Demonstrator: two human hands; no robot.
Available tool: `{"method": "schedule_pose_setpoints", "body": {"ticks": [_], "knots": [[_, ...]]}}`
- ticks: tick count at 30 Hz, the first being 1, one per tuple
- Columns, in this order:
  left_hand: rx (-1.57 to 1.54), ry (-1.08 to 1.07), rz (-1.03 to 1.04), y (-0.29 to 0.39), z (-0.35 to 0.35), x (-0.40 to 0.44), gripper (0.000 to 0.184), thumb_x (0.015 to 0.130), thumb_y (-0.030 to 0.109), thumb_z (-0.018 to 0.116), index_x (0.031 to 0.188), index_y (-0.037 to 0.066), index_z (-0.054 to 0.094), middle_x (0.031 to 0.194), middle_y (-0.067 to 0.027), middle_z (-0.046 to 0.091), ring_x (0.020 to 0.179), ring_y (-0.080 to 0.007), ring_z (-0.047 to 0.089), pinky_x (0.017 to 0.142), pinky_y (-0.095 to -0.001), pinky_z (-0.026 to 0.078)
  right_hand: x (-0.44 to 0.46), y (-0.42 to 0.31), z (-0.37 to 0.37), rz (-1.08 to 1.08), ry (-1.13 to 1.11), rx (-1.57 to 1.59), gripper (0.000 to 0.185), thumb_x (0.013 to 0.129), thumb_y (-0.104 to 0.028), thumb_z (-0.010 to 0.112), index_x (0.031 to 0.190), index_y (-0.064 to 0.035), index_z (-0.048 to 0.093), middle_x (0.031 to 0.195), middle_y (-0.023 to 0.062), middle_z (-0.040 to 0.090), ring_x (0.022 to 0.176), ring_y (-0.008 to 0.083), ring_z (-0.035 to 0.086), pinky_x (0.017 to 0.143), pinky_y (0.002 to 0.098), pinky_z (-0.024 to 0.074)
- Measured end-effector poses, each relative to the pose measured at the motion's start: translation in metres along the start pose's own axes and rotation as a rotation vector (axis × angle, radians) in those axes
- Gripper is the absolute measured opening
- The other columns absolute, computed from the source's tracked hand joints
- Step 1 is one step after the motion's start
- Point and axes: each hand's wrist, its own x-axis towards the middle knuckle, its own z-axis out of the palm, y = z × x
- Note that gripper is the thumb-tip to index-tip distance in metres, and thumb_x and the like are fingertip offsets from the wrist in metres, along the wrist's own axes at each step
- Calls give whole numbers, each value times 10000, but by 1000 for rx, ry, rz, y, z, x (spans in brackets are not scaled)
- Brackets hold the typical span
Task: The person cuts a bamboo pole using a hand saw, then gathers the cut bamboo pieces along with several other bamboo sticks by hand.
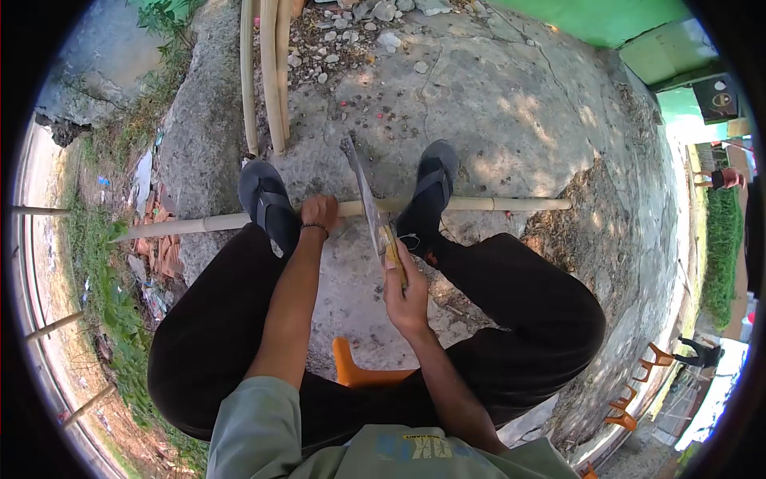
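My left hand [319,210] is closed around a long bamboo pole [479,204] that lies crosswise in front of me, over the concrete. In my right hand [407,294] is a handsaw [365,188], gripped by its yellowish handle [391,243]. Its blade points away from me and crosses above the pole, just right of my left hand. I cannot make out the teeth or whether the blade touches the bamboo. My sandalled feet, the left foot [267,195] and the right foot [436,172], are at the pole on either side of the blade.
More bamboo poles [273,80] lie ahead at the upper left. Stone rubble [339,36] is scattered near them. Broken bricks [159,254] and plants [120,319] line the left edge. An orange chair [359,371] is beneath me; other chairs [622,409] and people are at the far right.
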Motion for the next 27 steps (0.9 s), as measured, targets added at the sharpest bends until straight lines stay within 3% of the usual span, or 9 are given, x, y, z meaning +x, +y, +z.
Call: {"method": "schedule_pose_setpoints", "body": {"ticks": [4, 10, 12, 14, 15, 17, 19, 23, 27], "knots": [[-2, -2, -18, 1, -3, -4, 340, 712, 428, 781, 883, 144, 703, 874, -112, 696, 799, -303, 701, 686, -435, 543, -16, 14, 4, -125, 12, -60, 456, 1032, -141, 490, 1463, -2, 433, 756, -20, 529, 588, 18, 434, 528, 198, 380], [-164, -118, -152, 8, 4, -1, 377, 732, 412, 767, 986, 145, 689, 953, -116, 685, 968, -323, 664, 887, -522, 475, -21, 16, -8, -258, -26, -183, 497, 1003, -121, 526, 1477, -16, 420, 797, 13, 588, 621, 38, 505, 565, 222, 431], [-195, -112, -126, 8, 6, -7, 503, 748, 394, 757, 1154, 132, 619, 1075, -141, 646, 1129, -347, 580, 1015, -610, 357, -23, 11, -10, -109, -82, -96, 509, 1002, -133, 534, 1486, -32, 414, 763, 12, 564, 590, 44, 497, 548, 229, 438], [-140, 30, -107, 11, 5, -19, 574, 719, 383, 785, 1189, 120, 585, 1122, -166, 627, 1134, -368, 573, 1039, -638, 333, -27, -15, -27, -17, -135, -47, 551, 985, -140, 539, 1500, -27, 380, 730, 68, 592, 585, 106, 555, 576, 274, 477], [-95, 146, -73, 16, 0, -25, 650, 690, 371, 813, 1223, 108, 550, 1169, -190, 609, 1139, -390, 567, 1062, -667, 310, -33, -39, -37, 65, -159, 138, 542, 993, -125, 520, 1504, -22, 370, 701, 37, 552, 549, 85, 507, 537, 256, 447], [-64, -130, -77, 23, -20, -31, 833, 698, 378, 817, 1384, 128, 414, 1371, -207, 460, 1303, -420, 420, 1103, -674, 251, -44, -84, -62, 113, -192, 335, 533, 1002, -109, 500, 1509, -18, 361, 673, 7, 512, 513, 64, 459, 499, 237, 417], [-27, -123, -81, 34, -45, -49, 841, 750, 389, 785, 1440, 139, 375, 1423, -205, 416, 1350, -416, 369, 1124, -658, 229, -63, -118, -91, 59, -196, 436, 507, 1017, -85, 463, 1506, -1, 356, 625, -28, 459, 489, 31, 379, 458, 207, 353], [2, -192, -74, 41, -57, -60, 1016, 741, 416, 799, 1543, 161, 229, 1523, -210, 289, 1457, -405, 226, 1126, -648, 245, -105, -154, -159, -116, -171, 371, 500, 1021, -92, 463, 1499, 16, 360, 581, -38, 430, 486, 25, 355, 457, 197, 334], [-22, -217, -92, 34, -55, -52, 988, 757, 441, 776, 1544, 171, 243, 1558, -188, 274, 1460, -403, 239, 1123, -647, 255, -143, -160, -202, -222, -85, 386, 525, 1023, -172, 487, 1483, 50, 363, 528, -45, 385, 441, 23, 327, 420, 208, 302]]}}
